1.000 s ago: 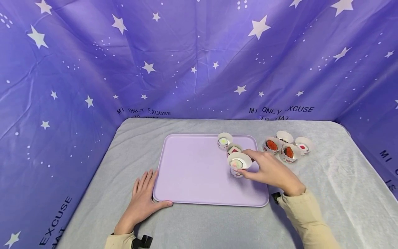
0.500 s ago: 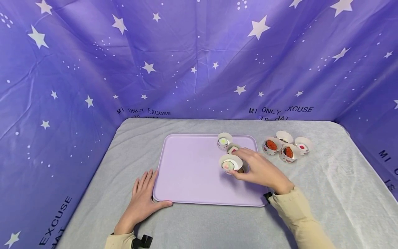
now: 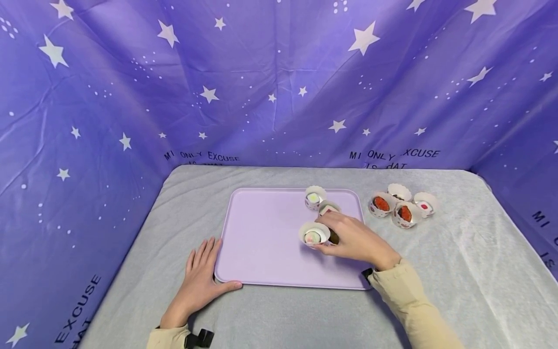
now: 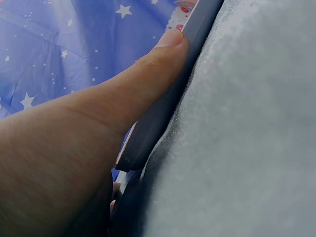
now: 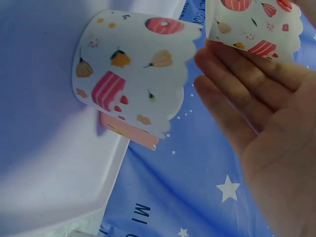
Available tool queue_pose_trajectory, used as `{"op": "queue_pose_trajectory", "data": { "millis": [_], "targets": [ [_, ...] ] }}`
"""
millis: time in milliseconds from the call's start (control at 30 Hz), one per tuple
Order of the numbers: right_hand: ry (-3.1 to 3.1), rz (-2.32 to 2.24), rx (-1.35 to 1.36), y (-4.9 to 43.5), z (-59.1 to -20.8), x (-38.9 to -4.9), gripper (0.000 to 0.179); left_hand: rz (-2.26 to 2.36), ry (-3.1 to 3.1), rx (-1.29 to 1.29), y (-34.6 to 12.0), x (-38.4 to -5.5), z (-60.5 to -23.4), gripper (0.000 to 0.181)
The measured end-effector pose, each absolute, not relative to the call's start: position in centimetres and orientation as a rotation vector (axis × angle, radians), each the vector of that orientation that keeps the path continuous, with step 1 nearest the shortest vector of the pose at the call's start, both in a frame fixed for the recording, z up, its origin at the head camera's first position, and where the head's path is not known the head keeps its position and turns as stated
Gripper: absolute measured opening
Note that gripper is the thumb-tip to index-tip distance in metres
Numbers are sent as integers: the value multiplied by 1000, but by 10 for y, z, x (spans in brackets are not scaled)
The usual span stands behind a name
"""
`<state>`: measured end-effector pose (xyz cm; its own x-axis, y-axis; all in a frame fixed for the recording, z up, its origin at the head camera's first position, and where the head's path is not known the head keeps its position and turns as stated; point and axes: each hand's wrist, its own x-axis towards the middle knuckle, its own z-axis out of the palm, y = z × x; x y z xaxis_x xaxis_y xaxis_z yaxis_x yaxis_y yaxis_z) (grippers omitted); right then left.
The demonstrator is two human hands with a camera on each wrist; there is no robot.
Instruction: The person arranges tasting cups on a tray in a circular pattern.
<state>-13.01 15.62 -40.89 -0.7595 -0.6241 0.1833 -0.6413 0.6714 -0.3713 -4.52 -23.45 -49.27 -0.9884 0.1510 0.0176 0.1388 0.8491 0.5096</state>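
My right hand (image 3: pixel 355 238) pinches a scalloped white paper baking cup (image 3: pixel 314 236) between thumb and fingers, over the right half of the lilac tray (image 3: pixel 261 242). A round pale green and pink piece lies inside it. In the right wrist view the fingertips lie along the held cup's printed side (image 5: pixel 252 24). Another printed paper cup (image 5: pixel 133 64) stands on the tray beside the hand. My left hand (image 3: pixel 198 278) rests at the tray's front left corner, fingers straight along the left edge. Its thumb (image 4: pixel 148 74) lies on the front rim.
On the tray's back right stand a cup with a white and green piece (image 3: pixel 314 198) and one with a white and red piece (image 3: pixel 329 208). Several filled paper cups (image 3: pixel 403 213) cluster on the grey cloth right of the tray. A purple star-print curtain (image 3: pixel 279 97) surrounds the table.
My right hand has moved left over the tray with the held paper cup, uncovering a cup with a dark piece behind it. The left hand has stayed put.
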Motion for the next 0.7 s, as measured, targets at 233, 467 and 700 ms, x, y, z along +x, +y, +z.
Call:
{"op": "queue_pose_trajectory", "data": {
  "millis": [233,467,700],
  "targets": [
    [-2841,644,1158,155,-415,-132,42,815,2997,228,-234,-45,-492,124],
    [-2835,650,1238,155,-420,-131,38,818,2998,228,-234,-45,-492,124],
    [-2847,610,1236,155,-424,-130,45,809,3007,236,-235,-45,-493,124]
  ]
}}
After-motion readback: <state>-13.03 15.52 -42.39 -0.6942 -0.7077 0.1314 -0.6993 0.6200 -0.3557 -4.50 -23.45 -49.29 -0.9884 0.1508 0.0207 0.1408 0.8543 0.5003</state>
